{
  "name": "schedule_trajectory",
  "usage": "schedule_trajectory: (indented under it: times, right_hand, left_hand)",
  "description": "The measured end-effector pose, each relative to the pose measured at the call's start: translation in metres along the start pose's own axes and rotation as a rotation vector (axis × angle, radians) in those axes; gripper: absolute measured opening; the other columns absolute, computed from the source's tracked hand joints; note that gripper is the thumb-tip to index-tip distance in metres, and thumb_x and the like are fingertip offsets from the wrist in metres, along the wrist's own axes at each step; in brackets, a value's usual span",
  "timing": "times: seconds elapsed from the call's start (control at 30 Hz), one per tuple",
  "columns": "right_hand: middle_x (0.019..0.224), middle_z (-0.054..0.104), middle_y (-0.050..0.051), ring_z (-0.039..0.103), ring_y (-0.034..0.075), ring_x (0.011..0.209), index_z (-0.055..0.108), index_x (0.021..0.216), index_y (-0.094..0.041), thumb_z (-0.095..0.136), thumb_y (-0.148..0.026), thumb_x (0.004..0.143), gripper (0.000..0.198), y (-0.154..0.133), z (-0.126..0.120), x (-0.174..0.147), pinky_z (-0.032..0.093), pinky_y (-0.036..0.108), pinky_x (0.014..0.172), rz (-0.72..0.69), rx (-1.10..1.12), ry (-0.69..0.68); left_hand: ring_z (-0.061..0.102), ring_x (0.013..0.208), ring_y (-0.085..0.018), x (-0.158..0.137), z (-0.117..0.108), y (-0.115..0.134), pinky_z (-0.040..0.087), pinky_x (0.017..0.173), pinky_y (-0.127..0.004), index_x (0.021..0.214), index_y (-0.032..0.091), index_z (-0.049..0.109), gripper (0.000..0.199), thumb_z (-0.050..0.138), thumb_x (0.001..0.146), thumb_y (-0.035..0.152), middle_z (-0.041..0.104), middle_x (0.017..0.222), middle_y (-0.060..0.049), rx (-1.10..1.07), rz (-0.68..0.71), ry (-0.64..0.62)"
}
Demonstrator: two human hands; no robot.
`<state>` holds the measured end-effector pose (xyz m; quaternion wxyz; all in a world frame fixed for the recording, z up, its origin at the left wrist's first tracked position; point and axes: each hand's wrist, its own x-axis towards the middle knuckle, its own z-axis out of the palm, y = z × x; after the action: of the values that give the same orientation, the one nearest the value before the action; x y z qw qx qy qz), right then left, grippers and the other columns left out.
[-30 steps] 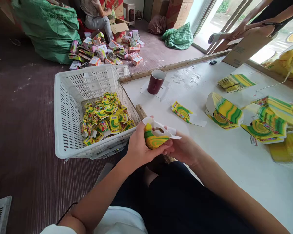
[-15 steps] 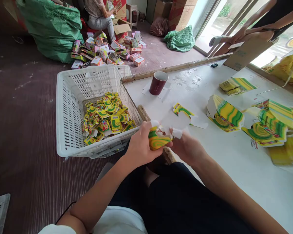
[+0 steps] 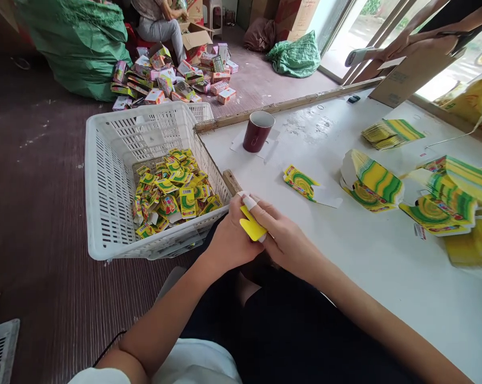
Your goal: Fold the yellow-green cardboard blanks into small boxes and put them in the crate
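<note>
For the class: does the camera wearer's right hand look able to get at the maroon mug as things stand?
Probably yes: nothing appears to stand between the right hand and the maroon mug, though that hand is busy with a yellow carton.

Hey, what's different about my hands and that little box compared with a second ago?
Your right hand has moved left, in against your left hand. The small carton showed its swirl print and an opening; now a plain yellow panel shows, the rest covered. Neither hand has let go. The maroon mug and white basket stayed put.
</note>
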<state>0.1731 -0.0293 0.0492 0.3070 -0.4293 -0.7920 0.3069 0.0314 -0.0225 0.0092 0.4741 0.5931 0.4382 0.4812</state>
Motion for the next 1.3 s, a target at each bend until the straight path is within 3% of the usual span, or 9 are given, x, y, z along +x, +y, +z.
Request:
schedule_trajectory:
  times: [0.2, 0.3, 0.37, 0.6, 0.83, 0.97, 1.13, 1.23, 1.3]
  right_hand:
    - [0.136, 0.061, 0.014, 0.055, 0.028, 0.132, 0.054, 0.139, -0.025, 0.043, -0.024, 0.098, 0.042, 0.01, -0.002, -0.001, 0.051, 0.042, 0.103, 0.059, -0.077, 0.149]
    - [0.157, 0.038, 0.02, 0.04, 0.034, 0.144, 0.04, 0.149, -0.021, 0.048, -0.027, 0.096, 0.053, 0.012, -0.005, -0.004, 0.049, 0.049, 0.105, -0.016, -0.196, 0.033]
    - [0.161, 0.03, 0.021, 0.045, 0.036, 0.141, 0.048, 0.142, -0.02, 0.046, -0.021, 0.095, 0.046, 0.011, -0.009, -0.004, 0.052, 0.051, 0.1, -0.029, -0.287, -0.071]
    - [0.136, 0.058, 0.017, 0.064, 0.031, 0.119, 0.065, 0.097, -0.021, 0.048, -0.007, 0.086, 0.024, 0.001, -0.033, -0.003, 0.056, 0.044, 0.091, -0.082, -0.295, -0.184]
    - [0.134, 0.054, 0.021, 0.065, 0.033, 0.114, 0.064, 0.099, -0.018, 0.053, -0.008, 0.082, 0.023, 0.006, -0.026, -0.007, 0.057, 0.044, 0.086, -0.032, -0.321, -0.168]
    - [0.128, 0.058, 0.018, 0.064, 0.031, 0.112, 0.056, 0.102, -0.021, 0.058, -0.015, 0.082, 0.021, 0.013, -0.017, -0.005, 0.057, 0.042, 0.083, -0.072, -0.251, -0.016]
    - [0.109, 0.062, 0.012, 0.064, 0.025, 0.09, 0.051, 0.104, -0.022, 0.071, -0.028, 0.075, 0.036, 0.015, -0.005, -0.004, 0.055, 0.039, 0.077, 0.074, -0.11, 0.155]
    - [0.12, 0.059, 0.013, 0.065, 0.025, 0.097, 0.044, 0.128, -0.023, 0.07, -0.041, 0.077, 0.06, 0.031, -0.01, -0.004, 0.056, 0.04, 0.081, 0.135, 0.093, 0.065]
    - [0.135, 0.054, 0.015, 0.066, 0.026, 0.107, 0.033, 0.141, -0.024, 0.067, -0.046, 0.079, 0.074, 0.056, -0.024, -0.002, 0.056, 0.041, 0.087, 0.195, 0.194, 0.065]
  left_hand:
    - [0.057, 0.11, -0.034, 0.002, -0.011, 0.004, 0.048, 0.094, -0.05, 0.112, 0.022, 0.045, 0.052, 0.068, 0.065, 0.014, 0.055, 0.113, -0.012, 0.441, 0.111, -0.022]
    - [0.062, 0.102, -0.032, 0.002, -0.022, 0.009, 0.05, 0.089, -0.047, 0.104, 0.022, 0.05, 0.043, 0.071, 0.066, 0.021, 0.061, 0.106, -0.009, 0.478, 0.063, -0.038]
    - [0.065, 0.098, -0.031, 0.001, -0.027, 0.01, 0.051, 0.086, -0.046, 0.106, 0.022, 0.049, 0.048, 0.075, 0.065, 0.028, 0.064, 0.105, -0.009, 0.424, 0.008, -0.025]
    - [0.069, 0.096, -0.027, -0.005, -0.031, 0.014, 0.053, 0.086, -0.04, 0.117, 0.024, 0.042, 0.07, 0.082, 0.06, 0.033, 0.07, 0.104, -0.005, 0.334, -0.086, -0.094]
    - [0.07, 0.095, -0.029, -0.007, -0.029, 0.018, 0.054, 0.082, -0.041, 0.115, 0.024, 0.044, 0.062, 0.078, 0.064, 0.034, 0.071, 0.105, -0.006, 0.443, -0.072, -0.086]
    - [0.07, 0.1, -0.03, -0.002, -0.031, 0.017, 0.053, 0.086, -0.043, 0.116, 0.024, 0.043, 0.062, 0.077, 0.065, 0.034, 0.071, 0.109, -0.007, 0.45, -0.052, -0.083]
    - [0.068, 0.104, -0.029, 0.003, -0.031, 0.015, 0.052, 0.089, -0.041, 0.119, 0.025, 0.043, 0.061, 0.075, 0.067, 0.026, 0.071, 0.112, -0.007, 0.468, 0.03, -0.136]
    - [0.069, 0.101, -0.027, 0.005, -0.032, 0.007, 0.053, 0.088, -0.039, 0.117, 0.025, 0.044, 0.061, 0.078, 0.066, 0.029, 0.07, 0.11, -0.005, 0.431, 0.056, -0.117]
    - [0.068, 0.101, -0.027, 0.01, -0.04, -0.001, 0.053, 0.089, -0.039, 0.116, 0.024, 0.046, 0.058, 0.078, 0.068, 0.029, 0.067, 0.111, -0.007, 0.447, 0.072, 0.005]
